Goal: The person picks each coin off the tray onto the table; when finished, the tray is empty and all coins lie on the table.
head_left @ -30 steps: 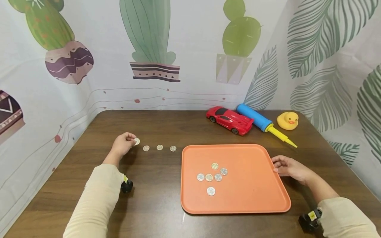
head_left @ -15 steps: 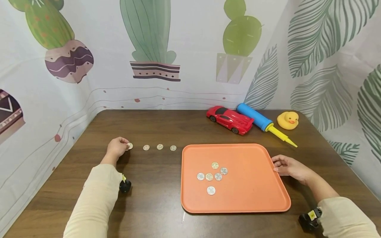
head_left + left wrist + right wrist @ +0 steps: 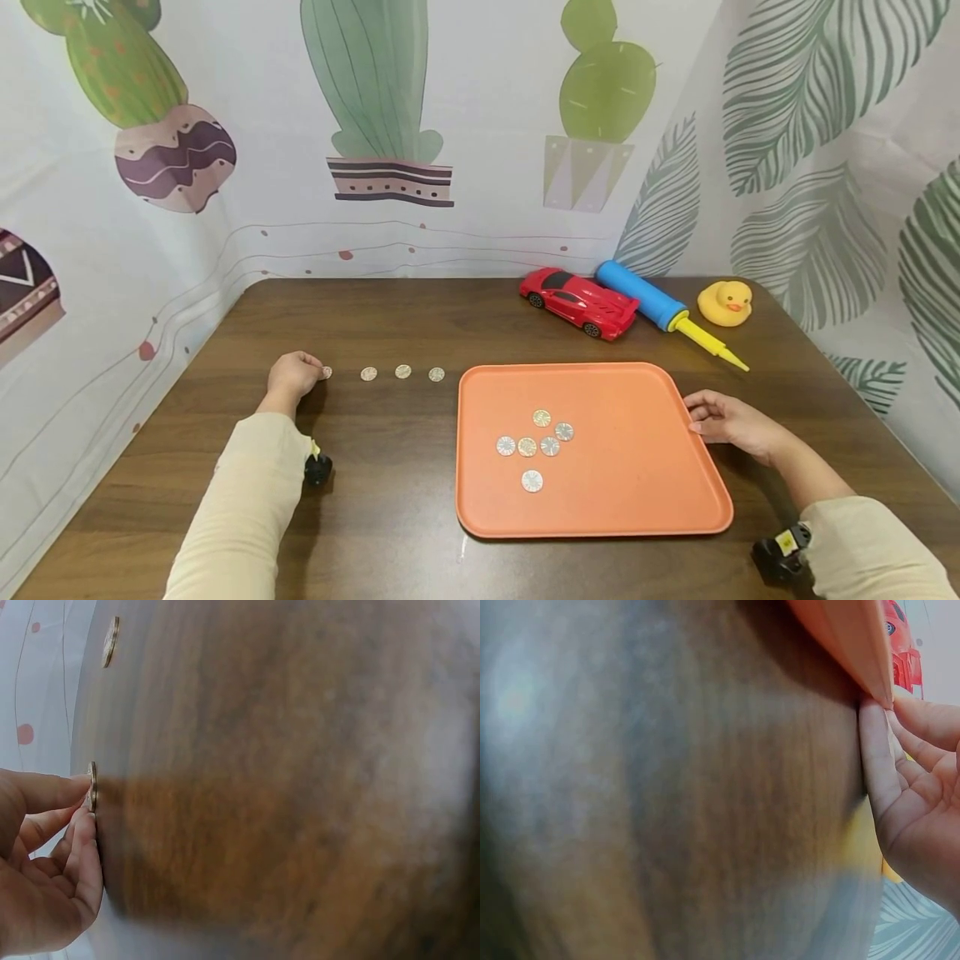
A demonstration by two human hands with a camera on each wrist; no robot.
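Item 1: orange tray [image 3: 637,492], near right of the wooden table [image 3: 390,517]. It holds six coins in a loose cluster [image 3: 534,442] left of its middle.

Item 2: your right hand [image 3: 731,425], at the tray's right edge. The fingers lie relaxed and close together against the rim; in the right wrist view the fingertips [image 3: 874,727] touch the rim from the outside, holding nothing.

Item 3: your left hand [image 3: 294,377], at mid-depth on the left of the table. Thumb and fingertips [image 3: 81,825] are pinched on a coin [image 3: 327,372], which sits at the table surface; the left wrist view shows it edge-on between the tips.

Item 4: three more coins [image 3: 402,372], in a row on the bare wood running right from the pinched coin toward the tray's far left corner, each set apart from the next.

Item 5: red toy car [image 3: 579,302], far right, beyond the tray.

Item 6: blue and yellow hand pump [image 3: 660,310], just right of the car.

Item 7: yellow rubber duck [image 3: 724,303], right of the pump, near the far right corner.
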